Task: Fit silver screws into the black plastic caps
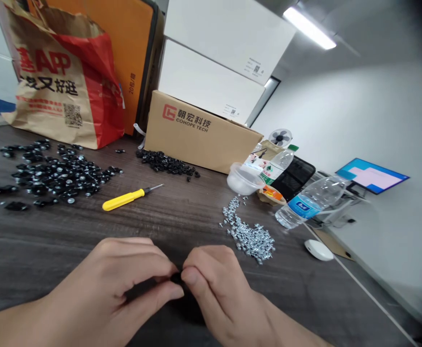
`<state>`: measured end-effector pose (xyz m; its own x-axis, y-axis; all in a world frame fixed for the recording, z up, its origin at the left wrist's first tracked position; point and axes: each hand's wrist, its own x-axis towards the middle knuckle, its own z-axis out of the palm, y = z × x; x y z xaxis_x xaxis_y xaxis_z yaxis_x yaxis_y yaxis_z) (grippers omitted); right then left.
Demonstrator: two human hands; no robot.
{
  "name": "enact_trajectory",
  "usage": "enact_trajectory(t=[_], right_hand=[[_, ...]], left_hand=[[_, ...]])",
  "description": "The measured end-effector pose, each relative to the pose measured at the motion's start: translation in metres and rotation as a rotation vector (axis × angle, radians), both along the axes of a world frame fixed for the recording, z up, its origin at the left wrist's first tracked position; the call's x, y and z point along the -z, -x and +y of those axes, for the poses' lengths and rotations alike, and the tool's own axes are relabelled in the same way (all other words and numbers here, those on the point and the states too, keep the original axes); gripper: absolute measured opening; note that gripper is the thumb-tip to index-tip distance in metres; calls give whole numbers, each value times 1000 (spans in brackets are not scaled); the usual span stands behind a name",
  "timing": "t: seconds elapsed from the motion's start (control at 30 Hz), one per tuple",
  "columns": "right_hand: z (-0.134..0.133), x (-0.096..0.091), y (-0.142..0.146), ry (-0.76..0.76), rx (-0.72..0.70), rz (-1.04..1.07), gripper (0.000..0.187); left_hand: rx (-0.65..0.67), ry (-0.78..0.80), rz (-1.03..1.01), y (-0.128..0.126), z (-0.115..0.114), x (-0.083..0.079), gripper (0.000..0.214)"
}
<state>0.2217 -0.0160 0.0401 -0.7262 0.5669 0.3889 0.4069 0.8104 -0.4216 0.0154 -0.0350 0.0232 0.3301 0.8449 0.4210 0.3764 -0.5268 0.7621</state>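
My left hand and my right hand meet low in the middle of the head view, above the dark wood-grain table. Between their fingertips is a small black part, mostly hidden by the fingers. The left thumb and fingers pinch it from one side; the right fingers are curled against its other side. Beyond the hands lies a screwdriver with a yellow handle. A heap of small silvery screws spreads to the right. Black parts with shiny metal bits are piled at the left.
More black parts lie before a cardboard box with white boxes stacked on it. A paper bag stands back left. At right are a plastic tub, bottles and a white computer mouse near the table's edge.
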Motion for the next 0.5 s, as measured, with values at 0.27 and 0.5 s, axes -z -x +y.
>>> enact_trajectory(t=[0.27,0.5], right_hand=[[9,-2,-5,-3,-102,-17,15],[-10,-7,3,306,199,-102,43]], left_hand=[[35,83,166,-3,5,0,25],[-7,155,-41,-8,4,-3,22]])
